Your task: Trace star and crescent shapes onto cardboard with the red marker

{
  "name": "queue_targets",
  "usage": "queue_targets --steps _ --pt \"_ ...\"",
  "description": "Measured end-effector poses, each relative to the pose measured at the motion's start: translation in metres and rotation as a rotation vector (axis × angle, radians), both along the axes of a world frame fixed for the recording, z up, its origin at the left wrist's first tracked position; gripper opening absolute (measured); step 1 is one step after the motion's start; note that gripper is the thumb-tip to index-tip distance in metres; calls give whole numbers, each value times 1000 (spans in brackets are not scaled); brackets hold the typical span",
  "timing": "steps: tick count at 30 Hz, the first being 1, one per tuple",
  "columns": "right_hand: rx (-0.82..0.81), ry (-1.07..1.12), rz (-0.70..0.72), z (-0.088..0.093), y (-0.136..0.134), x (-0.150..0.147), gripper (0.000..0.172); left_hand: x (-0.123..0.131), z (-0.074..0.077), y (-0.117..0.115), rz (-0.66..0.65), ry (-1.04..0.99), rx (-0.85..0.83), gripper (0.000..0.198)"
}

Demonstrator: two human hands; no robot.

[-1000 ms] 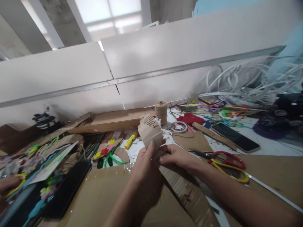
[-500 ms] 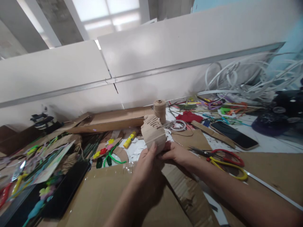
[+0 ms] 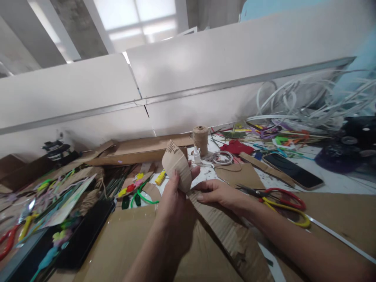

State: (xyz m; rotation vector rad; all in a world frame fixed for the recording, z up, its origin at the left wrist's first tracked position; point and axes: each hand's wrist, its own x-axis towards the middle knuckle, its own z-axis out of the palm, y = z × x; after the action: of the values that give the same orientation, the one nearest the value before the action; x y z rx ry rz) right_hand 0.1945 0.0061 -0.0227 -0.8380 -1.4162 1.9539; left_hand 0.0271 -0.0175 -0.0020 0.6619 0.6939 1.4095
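My left hand (image 3: 173,194) is closed on a rounded, leaf-like piece of brown cardboard (image 3: 177,166), thumb on its near face and fingers behind. Short slits run along the piece's upper edge, and it is tilted up. Just to the right, my right hand (image 3: 216,192) has its thumb and fingers curled together, apart from that piece. Whatever is between those fingertips, I cannot make out. Below them a ridged cardboard strip (image 3: 226,229) slants toward me over a larger cardboard sheet (image 3: 126,239). Scissors (image 3: 282,201) with red and yellow handles lie beside my right forearm.
A twine spool (image 3: 200,139) and a small white bottle (image 3: 196,155) stand behind my hands. A phone (image 3: 293,170) lies at right, near tangled white strips (image 3: 290,98). At left are a yellow glue stick (image 3: 160,178) and a black tray (image 3: 85,231). White panels (image 3: 235,58) border the back.
My left hand has swung the cardboard piece leftward and turned it, away from my right hand. The white bottle and the strip's upper end now show.
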Motion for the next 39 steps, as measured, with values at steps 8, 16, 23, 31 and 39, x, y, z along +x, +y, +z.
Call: queue_targets --steps 8,16,23,31,39 --pt "87 -81 -46 25 14 32 28 -33 19 11 179 202 108 44" --pt "312 -81 -799 49 34 100 41 -25 14 1 70 593 154 55" --pt "545 -259 -1048 57 31 129 76 -24 18 -11 69 1039 329 35" --pt "313 -15 -488 42 -30 38 80 -28 2 -34 242 1916 427 91" --pt "181 67 -628 22 -50 5 63 -50 -12 -49 208 1635 440 74"
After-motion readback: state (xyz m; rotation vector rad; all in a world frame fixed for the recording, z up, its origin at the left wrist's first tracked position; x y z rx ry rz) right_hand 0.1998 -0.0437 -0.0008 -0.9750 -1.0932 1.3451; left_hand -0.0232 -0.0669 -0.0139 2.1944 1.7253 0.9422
